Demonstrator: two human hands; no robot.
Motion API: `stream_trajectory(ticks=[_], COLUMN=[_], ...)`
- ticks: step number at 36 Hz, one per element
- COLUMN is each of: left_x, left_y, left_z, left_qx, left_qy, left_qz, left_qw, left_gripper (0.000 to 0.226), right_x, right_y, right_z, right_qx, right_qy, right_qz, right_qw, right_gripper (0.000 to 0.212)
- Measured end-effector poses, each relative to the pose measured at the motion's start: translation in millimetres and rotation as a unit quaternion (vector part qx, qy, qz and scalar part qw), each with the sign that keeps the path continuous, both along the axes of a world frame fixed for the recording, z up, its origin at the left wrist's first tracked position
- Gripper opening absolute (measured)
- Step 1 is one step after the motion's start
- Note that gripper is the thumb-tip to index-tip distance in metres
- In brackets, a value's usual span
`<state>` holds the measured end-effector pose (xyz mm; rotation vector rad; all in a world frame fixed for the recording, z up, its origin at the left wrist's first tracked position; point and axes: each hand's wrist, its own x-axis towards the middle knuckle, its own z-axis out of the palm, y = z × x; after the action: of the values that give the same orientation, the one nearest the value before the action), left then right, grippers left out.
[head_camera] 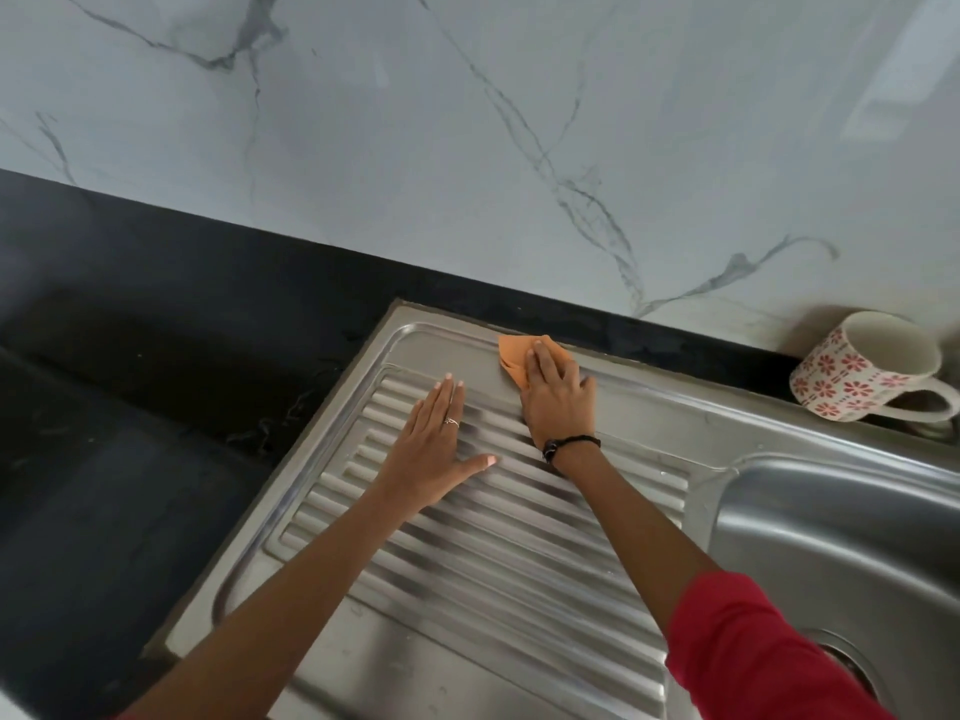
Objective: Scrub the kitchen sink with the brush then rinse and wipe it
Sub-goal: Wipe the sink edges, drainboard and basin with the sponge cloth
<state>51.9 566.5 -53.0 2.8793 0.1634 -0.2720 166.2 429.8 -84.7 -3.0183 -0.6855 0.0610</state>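
Observation:
A stainless steel sink unit fills the lower right: a ribbed drainboard [467, 563] on the left and the basin [831, 553] on the right, its drain partly hidden by my red sleeve. My right hand [558, 397] presses flat on an orange cloth [511, 358] at the drainboard's far rim. My left hand [434, 444] lies flat on the ribs with fingers extended and a ring on one finger, holding nothing. No brush is in view.
A white mug with red flower pattern [867, 366] lies on its side at the sink's back right edge. Black countertop [156, 356] spreads to the left. A white marble-look wall [467, 122] rises behind.

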Motion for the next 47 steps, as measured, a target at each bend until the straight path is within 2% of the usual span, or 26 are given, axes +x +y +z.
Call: stream_trajectory(ticks=[21, 31, 34, 37, 39, 40, 42, 45, 47], left_x=[2, 10, 11, 14, 16, 17, 19, 21, 22], left_y=[-136, -197, -212, -230, -243, -249, -261, -277, -285], left_z=[5, 11, 10, 9, 9, 8, 7, 5, 3], left_qx=[-0.037, -0.028, -0.028, -0.027, -0.029, -0.030, -0.035, -0.032, -0.025], left_qy=[0.003, -0.009, -0.009, -0.007, -0.007, -0.008, -0.004, 0.003, 0.001], left_qz=[-0.037, -0.066, -0.077, -0.089, -0.091, -0.092, -0.097, -0.106, -0.114], left_qw=[0.999, 0.997, 0.997, 0.996, 0.995, 0.995, 0.995, 0.994, 0.993], left_gripper=[0.097, 0.095, 0.094, 0.094, 0.094, 0.094, 0.094, 0.093, 0.093], right_x=[-10, -13, -19, -21, -21, -18, -18, -16, -16], right_y=[-160, -227, -248, -270, -284, -291, -301, -315, -322], right_z=[8, 5, 7, 6, 2, -2, -2, -12, -6], right_qx=[-0.040, -0.046, -0.057, -0.076, -0.060, -0.034, 0.009, -0.034, -0.016], right_qy=[0.006, 0.004, -0.046, -0.067, -0.062, -0.057, -0.028, -0.002, 0.032], right_qz=[-0.031, -0.050, -0.078, -0.065, -0.069, -0.072, -0.078, -0.041, -0.054], right_qw=[0.999, 0.998, 0.994, 0.993, 0.994, 0.995, 0.997, 0.999, 0.998], right_gripper=[0.050, 0.047, 0.047, 0.047, 0.037, 0.038, 0.054, 0.062, 0.066])
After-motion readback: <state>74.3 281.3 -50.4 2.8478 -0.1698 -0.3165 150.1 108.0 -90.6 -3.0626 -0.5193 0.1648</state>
